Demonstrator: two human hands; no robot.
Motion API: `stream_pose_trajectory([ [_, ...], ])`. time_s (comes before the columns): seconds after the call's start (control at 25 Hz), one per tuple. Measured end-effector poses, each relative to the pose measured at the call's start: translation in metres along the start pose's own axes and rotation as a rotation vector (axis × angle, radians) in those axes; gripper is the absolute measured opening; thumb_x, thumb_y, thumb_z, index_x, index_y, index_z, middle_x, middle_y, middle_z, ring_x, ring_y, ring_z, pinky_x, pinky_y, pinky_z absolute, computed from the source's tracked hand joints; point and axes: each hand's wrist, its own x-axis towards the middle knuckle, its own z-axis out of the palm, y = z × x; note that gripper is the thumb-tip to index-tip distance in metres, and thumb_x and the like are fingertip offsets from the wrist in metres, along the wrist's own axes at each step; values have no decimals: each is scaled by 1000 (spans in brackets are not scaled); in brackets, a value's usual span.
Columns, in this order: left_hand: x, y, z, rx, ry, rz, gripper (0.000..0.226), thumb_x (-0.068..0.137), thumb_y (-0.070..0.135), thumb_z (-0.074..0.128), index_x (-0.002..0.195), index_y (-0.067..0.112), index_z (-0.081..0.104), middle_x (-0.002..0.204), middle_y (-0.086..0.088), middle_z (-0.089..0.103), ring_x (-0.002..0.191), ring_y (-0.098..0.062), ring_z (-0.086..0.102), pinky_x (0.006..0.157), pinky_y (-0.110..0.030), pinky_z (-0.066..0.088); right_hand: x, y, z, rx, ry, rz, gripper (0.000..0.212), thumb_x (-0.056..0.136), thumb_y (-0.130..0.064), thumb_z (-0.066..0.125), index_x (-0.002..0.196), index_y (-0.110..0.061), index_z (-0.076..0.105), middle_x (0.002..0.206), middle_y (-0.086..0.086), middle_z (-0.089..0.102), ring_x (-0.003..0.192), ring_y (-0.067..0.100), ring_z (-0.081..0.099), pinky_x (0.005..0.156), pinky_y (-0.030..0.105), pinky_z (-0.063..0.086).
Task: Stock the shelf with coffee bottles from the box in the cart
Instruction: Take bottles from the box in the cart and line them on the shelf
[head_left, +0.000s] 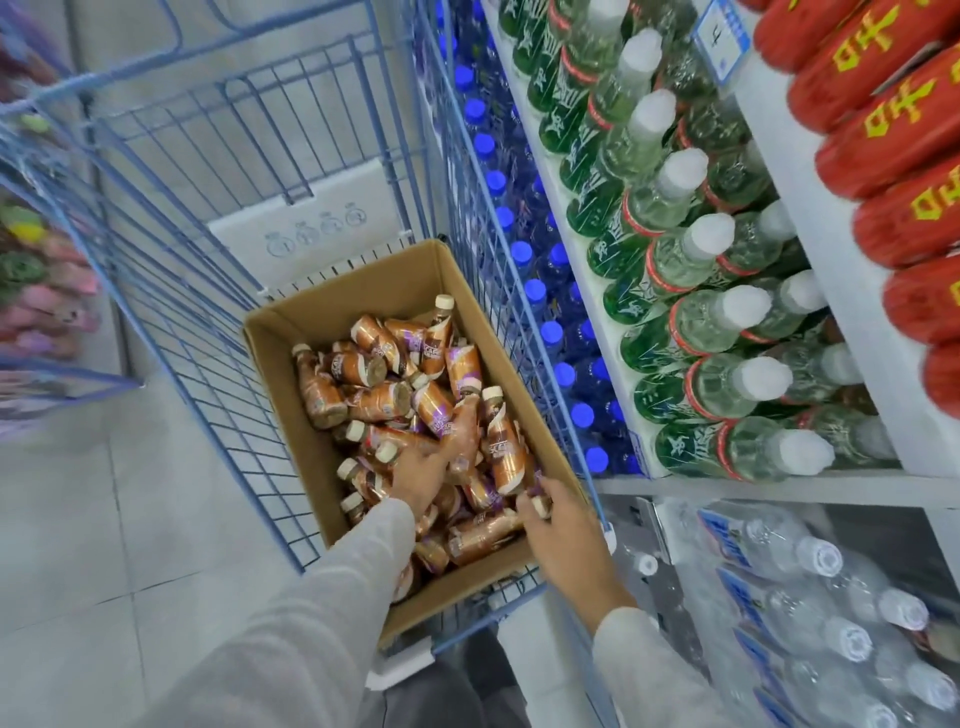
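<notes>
An open cardboard box (291, 332) sits in a blue wire cart (171, 171) and holds several brown coffee bottles (374, 400) with cream caps, lying jumbled. My left hand (421, 475) is down in the box, fingers wrapped around a coffee bottle (462, 436) that points up. My right hand (561, 519) is at the box's right side, gripping the lower end of another coffee bottle (506, 447) that stands upright.
To the right stands a white shelf (831, 488) with rows of green bottles (675, 228), blue-capped bottles (550, 332) lower down and red cans (893, 140) above. Packs of clear water bottles (810, 597) lie on the bottom level. Grey floor tiles lie to the left.
</notes>
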Motion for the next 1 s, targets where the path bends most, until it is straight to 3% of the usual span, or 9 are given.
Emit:
stream_pose_trajectory([
  [0.08,-23,-8,-19,-232,-93,-45,63,73,65,78,117,20,70,109,-4,78,103,-25,74,105,-46,47,20,-10,7,-56,0,26,38,98,-50,53,128,-27,55,125,-1,65,114,24,61,99,43,48],
  [0.16,-43,-18,-38,-385,-148,-63,65,80,58,78,128,16,65,114,-10,77,104,-24,75,100,-43,51,41,-22,18,-42,-29,69,37,97,-50,54,124,-25,54,122,2,66,109,25,62,98,45,49],
  [0.28,-70,-30,-65,-457,-127,-82,54,88,49,73,127,12,66,115,-14,76,106,-24,74,89,-34,54,77,-34,43,12,-67,106,57,94,-47,60,138,-12,48,136,12,60,124,33,58,106,47,46],
  [0.44,-93,-44,-90,-436,-56,-109,57,84,43,78,128,11,61,116,-12,76,106,-26,74,96,-40,56,114,-42,89,-181,-101,97,80,91,-44,68,149,-3,31,152,22,38,140,38,38,111,44,37],
  [0.6,-100,-47,-99,-412,-77,-83,54,85,42,76,129,14,63,114,-9,77,106,-25,74,85,-31,61,126,-32,110,-400,30,15,78,90,-39,69,146,-2,30,151,24,36,138,37,38,109,43,40],
  [0.72,-105,-44,-97,-403,-92,-53,51,88,38,73,130,12,63,115,-10,77,106,-26,74,84,-30,62,120,-22,97,-77,-82,84,69,90,-36,68,144,-4,40,149,20,38,131,36,46,111,42,40],
  [0.84,-116,-28,-87,-372,-108,19,50,92,38,70,135,14,61,118,-9,76,109,-26,73,90,-34,61,84,-16,67,274,-164,64,77,85,-42,75,149,-14,41,146,6,41,131,29,47,111,42,37],
  [1.0,-146,5,-67,-337,-168,157,54,88,40,74,135,16,62,121,-8,75,108,-29,73,87,-32,61,17,-14,18,531,-87,-48,70,76,-57,76,136,-30,55,128,-8,62,117,15,61,104,42,48],
])
